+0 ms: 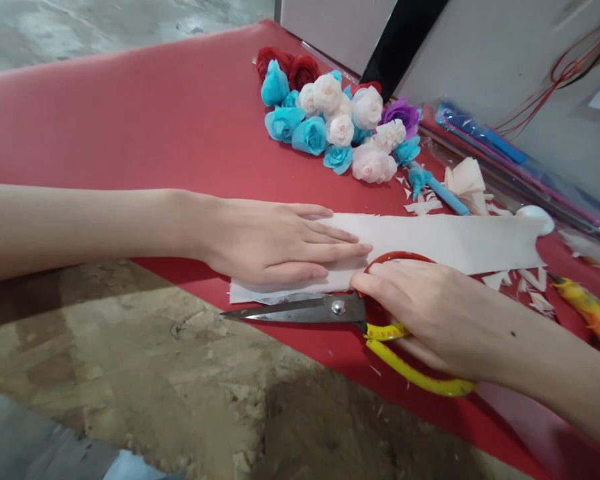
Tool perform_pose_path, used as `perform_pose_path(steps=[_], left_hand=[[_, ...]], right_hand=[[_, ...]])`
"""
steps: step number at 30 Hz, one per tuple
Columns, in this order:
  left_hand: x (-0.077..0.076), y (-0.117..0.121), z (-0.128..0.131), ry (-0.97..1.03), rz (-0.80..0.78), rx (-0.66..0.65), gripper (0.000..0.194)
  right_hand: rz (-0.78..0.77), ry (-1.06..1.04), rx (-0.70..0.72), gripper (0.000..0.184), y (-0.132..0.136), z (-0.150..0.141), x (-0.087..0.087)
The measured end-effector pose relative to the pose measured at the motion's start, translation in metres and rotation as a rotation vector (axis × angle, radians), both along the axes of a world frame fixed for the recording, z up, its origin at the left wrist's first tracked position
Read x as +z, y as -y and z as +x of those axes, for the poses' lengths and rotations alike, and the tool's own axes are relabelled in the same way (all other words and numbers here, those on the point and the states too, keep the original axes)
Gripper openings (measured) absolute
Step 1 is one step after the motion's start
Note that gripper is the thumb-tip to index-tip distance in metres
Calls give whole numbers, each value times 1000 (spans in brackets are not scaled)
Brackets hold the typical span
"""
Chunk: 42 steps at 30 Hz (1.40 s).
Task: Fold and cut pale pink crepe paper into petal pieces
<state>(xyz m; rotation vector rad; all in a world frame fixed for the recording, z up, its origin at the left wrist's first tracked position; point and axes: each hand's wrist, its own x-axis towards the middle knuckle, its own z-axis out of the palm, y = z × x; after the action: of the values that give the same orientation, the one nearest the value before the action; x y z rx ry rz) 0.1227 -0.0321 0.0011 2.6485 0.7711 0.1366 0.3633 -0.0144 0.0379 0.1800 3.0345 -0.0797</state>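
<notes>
My left hand [270, 243] lies flat, fingers stretched out, on a long strip of pale crepe paper [445, 240] spread over the red table cover. My right hand [430, 313] is wrapped round the handles of a pair of scissors [300, 309], one handle red and the other yellow. The blades look closed, point to the left and run along the near edge of the strip, below my left hand. Part of the strip is hidden under both hands.
Paper roses [340, 130] in white, blue, red and purple are bunched at the back. Paper scraps [537, 293] lie by a yellow object [587, 310] at the right. Wrapped rolls [520, 167] rest along the wall. The red table cover [130, 120] ends above a stained floor [205, 400].
</notes>
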Motion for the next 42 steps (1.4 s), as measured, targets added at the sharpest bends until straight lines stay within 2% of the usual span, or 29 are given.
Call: perform_pose_path(steps=[8, 16, 32, 42], left_hand=[[-1, 0, 0, 44, 10, -10, 55], [-2, 0, 0, 55, 49, -21, 54], [-2, 1, -1, 60, 49, -17, 54], [-2, 0, 0, 52, 60, -22, 54]], right_hand=[[9, -16, -4, 22, -1, -4, -4], [101, -97, 55, 29, -3, -4, -4], [212, -166, 138, 29, -2, -4, -1], [151, -122, 66, 28, 0, -4, -7]])
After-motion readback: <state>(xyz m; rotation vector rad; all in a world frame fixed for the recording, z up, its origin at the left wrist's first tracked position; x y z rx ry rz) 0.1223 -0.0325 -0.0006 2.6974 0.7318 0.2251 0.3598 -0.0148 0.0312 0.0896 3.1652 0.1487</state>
